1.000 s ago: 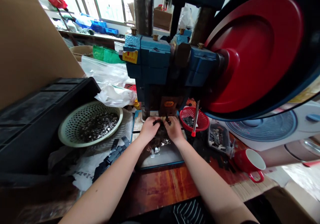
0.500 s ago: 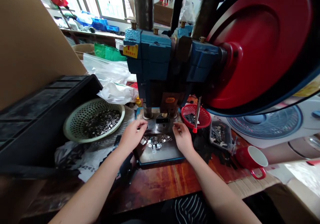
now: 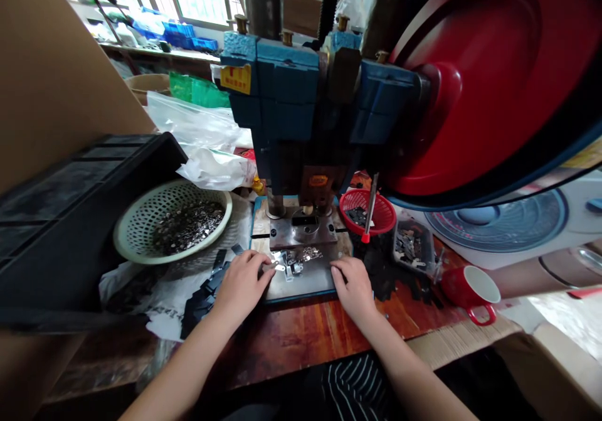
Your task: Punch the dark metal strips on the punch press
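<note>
My left hand [image 3: 244,278] is at the left edge of the metal base plate [image 3: 308,283], thumb and forefinger pinched on a small flat metal piece [image 3: 279,267]. Several shiny metal pieces [image 3: 293,268] lie just right of its fingertips. Behind them is a little heap of tiny bright bits [image 3: 311,253]. My right hand [image 3: 353,285] rests at the plate's right edge, its fingers curled together; whatever they may hold is hidden. Beyond both hands, the steel die block [image 3: 303,236] sits under the blue press [image 3: 289,104]. Dark flat strips [image 3: 207,292] are piled beside my left hand.
At left, a pale green basket [image 3: 126,233] holds small metal bits, beside a black crate [image 3: 155,157]. To the right are a red basket [image 3: 389,217], a clear tub [image 3: 399,259] of parts and a red mug [image 3: 458,289]. A large red wheel [image 3: 484,95] overhangs the right side.
Both hands have drawn back from the die block toward the near part of the plate. My left hand now pinches a metal piece among the loose ones. The view has shifted slightly.
</note>
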Motion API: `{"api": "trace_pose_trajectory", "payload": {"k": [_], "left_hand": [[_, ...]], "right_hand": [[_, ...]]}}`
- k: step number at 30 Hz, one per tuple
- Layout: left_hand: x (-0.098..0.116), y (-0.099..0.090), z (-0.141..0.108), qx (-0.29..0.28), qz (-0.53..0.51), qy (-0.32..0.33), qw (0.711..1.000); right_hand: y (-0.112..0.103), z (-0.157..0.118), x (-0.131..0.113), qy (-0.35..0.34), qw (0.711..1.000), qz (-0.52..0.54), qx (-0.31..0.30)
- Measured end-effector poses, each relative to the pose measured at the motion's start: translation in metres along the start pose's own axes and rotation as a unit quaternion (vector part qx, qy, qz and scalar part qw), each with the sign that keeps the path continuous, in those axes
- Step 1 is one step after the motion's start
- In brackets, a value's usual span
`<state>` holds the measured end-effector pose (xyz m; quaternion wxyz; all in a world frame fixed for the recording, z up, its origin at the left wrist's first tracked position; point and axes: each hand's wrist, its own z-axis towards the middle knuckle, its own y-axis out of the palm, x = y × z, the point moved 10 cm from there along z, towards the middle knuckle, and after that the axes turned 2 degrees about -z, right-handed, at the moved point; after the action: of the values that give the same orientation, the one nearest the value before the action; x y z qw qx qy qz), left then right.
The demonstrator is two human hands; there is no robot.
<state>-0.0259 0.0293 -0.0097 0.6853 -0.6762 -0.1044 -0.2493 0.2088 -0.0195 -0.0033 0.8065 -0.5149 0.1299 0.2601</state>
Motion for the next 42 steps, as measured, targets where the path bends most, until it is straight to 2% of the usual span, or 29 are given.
{"api": "trace_pose_trajectory", "payload": {"k": [5,9,14,22,28,30,33,36,42], "left_hand": [[0.001,0.0,-0.001,0.0,-0.016,-0.004,1.0],[-0.001,0.002,-0.002,-0.002,-0.045,-0.015,0.999],[-0.003,0.007,0.0,-0.018,-0.067,-0.014,0.997],[0.001,0.004,0.006,-0.026,-0.036,-0.014,0.999],[0.009,0.005,0.01,-0.009,-0.017,0.011,1.0],[0.012,0.005,0.01,-0.003,-0.01,0.021,1.0],[0.014,0.001,0.009,0.012,0.001,0.032,0.999],[0.009,-0.004,0.006,0.025,0.017,0.015,0.999],[0.001,-0.003,-0.002,0.02,0.031,-0.005,0.999]], "right_hand": [[0.013,0.005,-0.015,-0.031,0.995,-0.085,-0.046],[0.017,0.012,-0.018,-0.012,0.99,-0.13,-0.047],[0.024,0.005,-0.02,-0.028,0.985,-0.149,-0.086],[0.017,0.003,0.006,0.035,0.979,-0.184,-0.084],[0.032,-0.009,-0.014,-0.043,0.98,-0.135,-0.137],[0.031,-0.016,-0.018,-0.068,0.983,-0.104,-0.136],[0.019,-0.02,-0.005,-0.04,0.992,-0.073,-0.091],[0.011,-0.021,0.008,-0.007,0.996,-0.065,-0.063],[0.017,-0.021,-0.011,-0.05,0.987,-0.115,-0.099]]}}
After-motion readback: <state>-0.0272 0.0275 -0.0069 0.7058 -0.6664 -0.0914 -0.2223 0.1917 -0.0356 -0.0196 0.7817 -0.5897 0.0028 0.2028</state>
